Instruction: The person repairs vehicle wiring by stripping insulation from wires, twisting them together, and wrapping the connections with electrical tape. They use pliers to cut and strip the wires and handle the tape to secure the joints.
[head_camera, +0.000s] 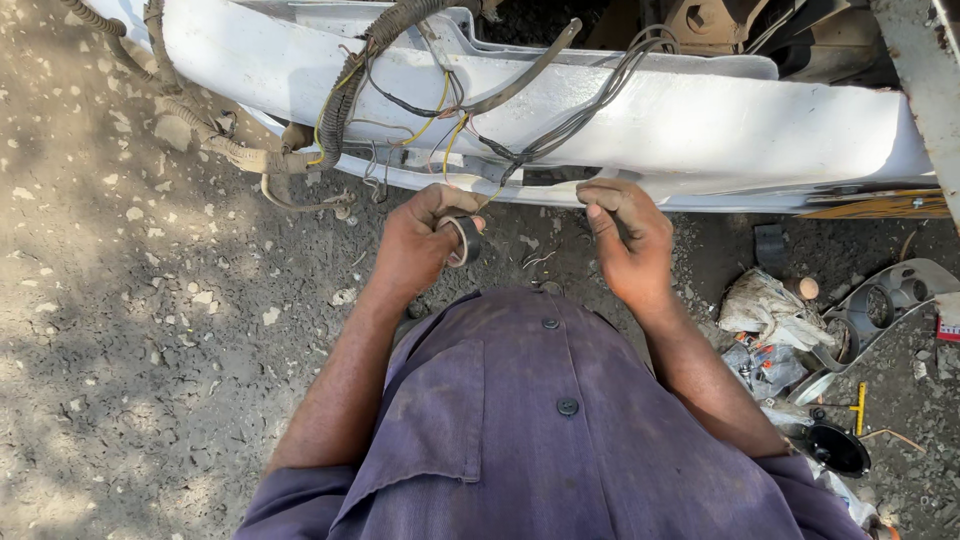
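Head view: the left hand (420, 245) grips a roll of tape (463, 240) under the white panel (700, 130); the right hand (628, 235) pinches its loose strip. The strip could likely twist or stick amid the tangled wires (470, 140).

Hard daylight falls from above and blows the white panel (700, 120) out to near glare along its top. Dappled shade mottles the ground (130, 330) on my left. My shirt (540, 440) and forearms sit in my own softer shadow. The picture is sharp at the centre, with lines bending slightly and detail softening toward the corners.
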